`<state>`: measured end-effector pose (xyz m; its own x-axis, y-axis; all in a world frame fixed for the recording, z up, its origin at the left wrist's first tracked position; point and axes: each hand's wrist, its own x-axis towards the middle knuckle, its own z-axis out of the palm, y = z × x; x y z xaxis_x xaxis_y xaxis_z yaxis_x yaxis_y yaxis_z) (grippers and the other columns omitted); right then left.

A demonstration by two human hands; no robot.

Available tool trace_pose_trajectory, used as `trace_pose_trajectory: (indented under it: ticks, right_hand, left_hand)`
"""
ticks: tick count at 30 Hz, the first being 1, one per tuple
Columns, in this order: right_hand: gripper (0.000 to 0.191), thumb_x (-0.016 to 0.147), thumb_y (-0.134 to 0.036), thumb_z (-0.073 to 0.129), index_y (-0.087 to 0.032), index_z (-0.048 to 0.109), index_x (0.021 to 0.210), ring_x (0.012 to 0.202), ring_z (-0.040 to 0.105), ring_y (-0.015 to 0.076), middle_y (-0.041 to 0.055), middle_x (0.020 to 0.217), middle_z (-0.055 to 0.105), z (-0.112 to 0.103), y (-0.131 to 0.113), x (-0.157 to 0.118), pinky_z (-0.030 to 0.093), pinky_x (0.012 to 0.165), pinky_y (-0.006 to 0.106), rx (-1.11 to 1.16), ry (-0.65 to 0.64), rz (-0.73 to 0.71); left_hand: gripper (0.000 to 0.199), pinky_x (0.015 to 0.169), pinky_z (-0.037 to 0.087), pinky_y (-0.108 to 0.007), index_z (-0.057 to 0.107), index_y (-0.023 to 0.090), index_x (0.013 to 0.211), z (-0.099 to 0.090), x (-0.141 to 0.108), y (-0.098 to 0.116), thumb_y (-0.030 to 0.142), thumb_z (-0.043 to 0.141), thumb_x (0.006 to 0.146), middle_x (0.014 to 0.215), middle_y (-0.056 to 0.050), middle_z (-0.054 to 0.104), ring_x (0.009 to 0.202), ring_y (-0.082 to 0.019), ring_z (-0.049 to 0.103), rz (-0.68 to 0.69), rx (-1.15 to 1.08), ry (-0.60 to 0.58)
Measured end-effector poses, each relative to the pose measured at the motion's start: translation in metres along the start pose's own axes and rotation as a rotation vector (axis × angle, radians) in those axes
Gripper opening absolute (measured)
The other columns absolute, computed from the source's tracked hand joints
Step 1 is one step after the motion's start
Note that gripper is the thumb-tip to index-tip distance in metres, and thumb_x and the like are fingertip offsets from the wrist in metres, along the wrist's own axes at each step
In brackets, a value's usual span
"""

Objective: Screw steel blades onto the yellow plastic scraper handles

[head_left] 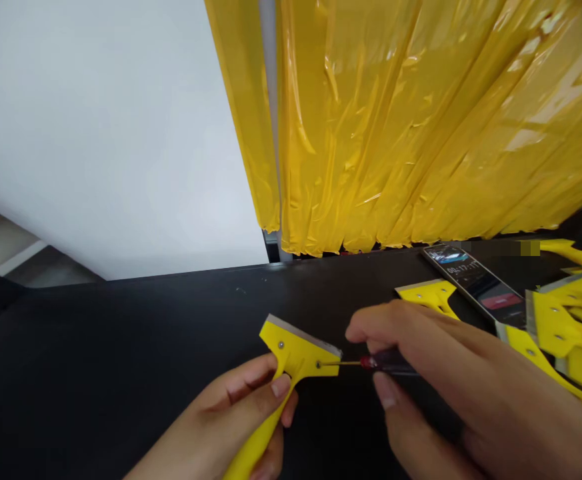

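A yellow scraper [301,347] with a grey blade along its top edge is held by its handle in my left hand [241,413], the thumb lying across the neck. Two screws show on its head. My right hand [451,373] grips a screwdriver [388,361] with a dark handle and red collar. The screwdriver's thin shaft points left, and its tip meets the right-hand screw of the scraper. Part of the screwdriver handle is hidden by my right fingers.
The black table [95,360] spans the view. A phone [475,280] showing a timer lies at the right, among several yellow scrapers [565,327]. Behind the table hang yellow plastic sheets [395,120] and a white panel [121,133].
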<state>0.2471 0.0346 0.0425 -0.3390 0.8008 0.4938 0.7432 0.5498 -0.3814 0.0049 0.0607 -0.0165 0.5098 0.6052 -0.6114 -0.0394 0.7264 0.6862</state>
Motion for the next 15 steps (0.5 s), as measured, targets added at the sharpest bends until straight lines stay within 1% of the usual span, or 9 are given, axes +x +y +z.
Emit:
trace_pose_trajectory:
  ticks: [2,4,7,11,15]
  right_hand:
    - [0.031,0.086,-0.004,0.047,-0.026,0.057,0.106,0.073,0.068,0.0169,-0.0004,0.086,0.071,-0.0016,-0.0009,0.0003,0.049,0.061,0.030,0.009,-0.054,0.016]
    - [0.030,0.088,-0.005,0.048,-0.026,0.058,0.108,0.075,0.068,0.0170,0.0000,0.088,0.071,-0.0031,-0.0020,0.0007,0.049,0.063,0.030,0.011,-0.068,0.026]
    - [0.033,0.091,-0.006,0.048,-0.026,0.059,0.114,0.077,0.069,0.0173,0.0000,0.090,0.072,-0.0033,-0.0039,0.0006,0.050,0.064,0.031,0.000,-0.056,0.035]
    - [0.037,0.090,-0.006,0.047,-0.026,0.058,0.118,0.080,0.071,0.0184,0.0005,0.094,0.074,-0.0004,-0.0048,-0.0014,0.050,0.065,0.032,-0.019,-0.024,0.021]
    - [0.036,0.091,-0.006,0.046,-0.026,0.057,0.118,0.084,0.073,0.0184,0.0002,0.098,0.076,-0.0006,-0.0033,-0.0013,0.052,0.066,0.032,-0.040,0.006,0.029]
  left_hand:
    - [0.033,0.035,0.026,-0.017,0.061,0.023,0.082,0.0002,-0.0003,0.0004,0.052,0.067,0.096,0.045,0.008,0.045,0.034,-0.006,0.030,-0.001,0.009,-0.006]
    - [0.033,0.035,0.026,-0.017,0.061,0.023,0.083,0.0003,-0.0012,0.0003,0.052,0.067,0.096,0.046,0.008,0.045,0.034,-0.006,0.030,-0.002,0.014,-0.002]
    - [0.034,0.035,0.025,-0.017,0.061,0.022,0.083,-0.0005,-0.0023,-0.0011,0.053,0.067,0.096,0.047,0.008,0.045,0.034,-0.006,0.029,0.001,0.010,-0.003]
    - [0.032,0.036,0.025,-0.018,0.061,0.023,0.083,-0.0023,-0.0011,-0.0025,0.052,0.066,0.097,0.047,0.007,0.046,0.034,-0.006,0.030,0.001,0.013,-0.009]
    - [0.032,0.036,0.025,-0.018,0.061,0.022,0.082,-0.0033,0.0009,-0.0026,0.050,0.067,0.097,0.049,0.007,0.047,0.035,-0.006,0.033,0.007,0.007,-0.005]
